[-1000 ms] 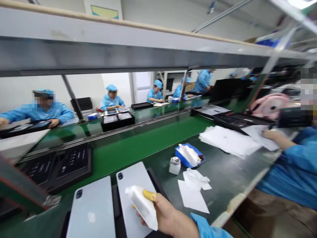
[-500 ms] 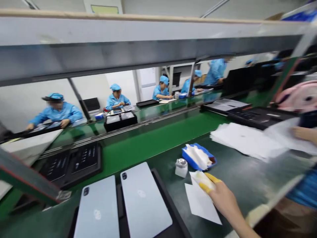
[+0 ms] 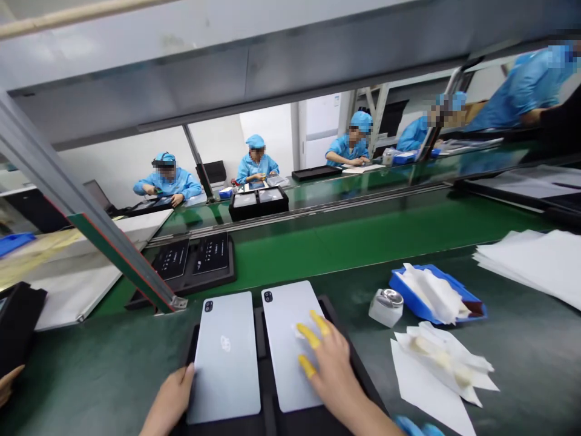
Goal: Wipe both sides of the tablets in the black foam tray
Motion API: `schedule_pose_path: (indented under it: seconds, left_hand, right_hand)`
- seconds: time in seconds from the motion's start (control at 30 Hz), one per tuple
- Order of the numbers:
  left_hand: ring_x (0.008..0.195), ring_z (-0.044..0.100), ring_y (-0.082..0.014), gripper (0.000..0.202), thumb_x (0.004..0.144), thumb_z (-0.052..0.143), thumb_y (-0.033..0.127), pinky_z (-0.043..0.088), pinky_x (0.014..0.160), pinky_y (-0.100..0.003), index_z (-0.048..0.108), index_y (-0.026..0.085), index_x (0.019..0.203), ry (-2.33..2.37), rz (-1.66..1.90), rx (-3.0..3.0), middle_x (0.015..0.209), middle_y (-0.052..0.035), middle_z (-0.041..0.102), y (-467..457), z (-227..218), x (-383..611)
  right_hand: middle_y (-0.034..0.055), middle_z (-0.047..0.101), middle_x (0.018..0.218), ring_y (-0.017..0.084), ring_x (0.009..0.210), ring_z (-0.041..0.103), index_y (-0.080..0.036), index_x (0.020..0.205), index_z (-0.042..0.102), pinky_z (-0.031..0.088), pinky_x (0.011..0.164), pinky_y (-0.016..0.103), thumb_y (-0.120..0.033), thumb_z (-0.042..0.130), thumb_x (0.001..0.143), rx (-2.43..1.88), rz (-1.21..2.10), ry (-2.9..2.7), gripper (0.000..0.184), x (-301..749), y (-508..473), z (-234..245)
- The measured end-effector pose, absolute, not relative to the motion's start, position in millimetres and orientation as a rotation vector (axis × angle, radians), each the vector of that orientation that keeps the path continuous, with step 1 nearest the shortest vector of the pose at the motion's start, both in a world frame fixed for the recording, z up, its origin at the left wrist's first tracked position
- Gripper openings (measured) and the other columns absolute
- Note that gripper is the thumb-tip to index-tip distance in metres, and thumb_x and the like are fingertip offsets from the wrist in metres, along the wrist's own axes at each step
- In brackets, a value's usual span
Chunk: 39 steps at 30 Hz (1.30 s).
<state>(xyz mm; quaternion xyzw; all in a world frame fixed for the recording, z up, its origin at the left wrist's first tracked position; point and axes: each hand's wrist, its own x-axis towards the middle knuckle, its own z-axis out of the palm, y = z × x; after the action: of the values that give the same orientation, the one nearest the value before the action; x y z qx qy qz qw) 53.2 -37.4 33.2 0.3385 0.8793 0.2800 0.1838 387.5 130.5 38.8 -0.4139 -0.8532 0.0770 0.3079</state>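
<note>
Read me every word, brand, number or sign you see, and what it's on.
No text is legible.
Left tablet: pale mark, too blurred.
Right tablet: nothing readable around the right hand.
Dark panels: white print, too small.
White cabinet: label, too small.

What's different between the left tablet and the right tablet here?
The left tablet shows its pale mark whole; on the right tablet, the right hand partly hides that spot. The left tablet has the left hand at its edge; the right tablet has yellow-tipped fingers across its back. Both are silvery, with dark camera patches.
</note>
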Motion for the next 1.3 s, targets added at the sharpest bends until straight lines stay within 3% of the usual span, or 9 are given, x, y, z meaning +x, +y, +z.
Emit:
schedule_pose_path:
  seconds: [0.17,0.37,0.57,0.7,0.8,0.93,1.0,1.13,1.3]
  left_hand:
    - [0.040,0.019,-0.0111,0.093,0.055,0.031,0.104,0.015,0.043,-0.029,0.061,0.018,0.073,2.139,0.888,0.595,0.038,0.0091,0.027,-26,49,41]
    - [0.042,0.008,-0.0083,0.090,0.058,0.032,0.102,0.007,0.048,-0.029,0.061,0.018,0.071,1.988,1.084,0.564,0.038,0.0125,0.016,-30,69,47]
    - [0.063,0.040,-0.0143,0.070,0.066,0.056,0.090,0.032,0.062,-0.028,0.058,0.020,0.067,2.049,1.163,0.783,0.059,0.0033,0.044,-24,101,74]
    - [0.064,0.034,-0.0148,0.069,0.066,0.052,0.091,0.030,0.065,-0.030,0.044,0.023,0.058,2.260,1.003,1.041,0.060,0.0047,0.031,-11,117,100]
    - [0.063,0.042,-0.0187,0.061,0.077,0.042,0.086,0.032,0.066,-0.032,0.055,0.026,0.076,2.304,0.792,1.134,0.057,0.0051,0.034,4,129,118]
    - [0.095,0.063,-0.0263,0.049,0.093,0.031,0.056,0.041,0.086,-0.036,0.057,0.026,0.122,2.256,0.690,1.220,0.095,-0.0050,0.072,21,141,137]
    - [0.103,0.064,-0.0263,0.049,0.094,0.028,0.049,0.041,0.093,-0.037,0.055,0.027,0.129,2.212,0.724,1.262,0.110,-0.0071,0.074,25,145,142]
    - [0.100,0.067,-0.0287,0.052,0.096,0.023,0.043,0.044,0.087,-0.038,0.051,0.027,0.137,2.300,0.596,1.279,0.104,-0.0080,0.076,17,157,142]
    - [0.098,0.070,-0.0337,0.057,0.099,0.013,0.034,0.045,0.083,-0.044,0.043,0.020,0.146,2.549,0.153,1.208,0.112,-0.0150,0.075,12,174,142]
  right_hand:
    - [0.0166,0.034,0.164,0.043,0.153,0.022,-0.026,0.151,0.051,0.020,0.118,0.065,-0.024,0.067,0.083,-1.210,0.480,-2.554,0.070,323,109,25]
    - [0.0218,0.026,0.167,0.046,0.156,0.008,-0.021,0.156,0.043,0.011,0.120,0.070,-0.031,0.073,0.080,-1.249,0.466,-2.538,0.082,308,107,4]
    - [0.0180,0.031,0.166,0.046,0.155,0.009,-0.029,0.152,0.049,0.010,0.118,0.073,-0.009,0.067,0.072,-1.053,0.351,-2.486,0.084,305,101,12]
    - [0.0164,0.036,0.162,0.043,0.154,0.018,-0.029,0.144,0.059,0.023,0.117,0.069,-0.004,0.058,0.069,-0.927,0.147,-2.307,0.079,329,106,48]
    - [0.0180,0.042,0.157,0.038,0.144,0.040,-0.022,0.138,0.064,0.038,0.114,0.058,-0.003,0.053,0.066,-0.923,-0.010,-2.186,0.076,363,122,84]
    - [0.0163,0.071,0.118,0.031,0.109,0.067,-0.016,0.136,0.064,0.053,0.096,0.045,-0.010,0.050,0.076,-1.227,-0.008,-2.233,0.062,412,147,123]
    - [0.0131,0.075,0.096,0.029,0.088,0.071,-0.017,0.121,0.072,0.054,0.081,0.039,-0.016,0.049,0.085,-1.460,0.102,-2.258,0.044,431,158,133]
    - [0.0092,0.073,0.078,0.027,0.076,0.069,-0.021,0.087,0.073,0.047,0.069,0.034,-0.025,0.050,0.089,-1.637,0.342,-2.185,0.024,458,171,137]
    - [0.0036,0.071,0.078,0.023,0.068,0.061,-0.022,0.108,0.074,0.047,0.068,0.035,-0.049,0.056,0.085,-1.338,0.866,-1.785,0.039,458,175,113]
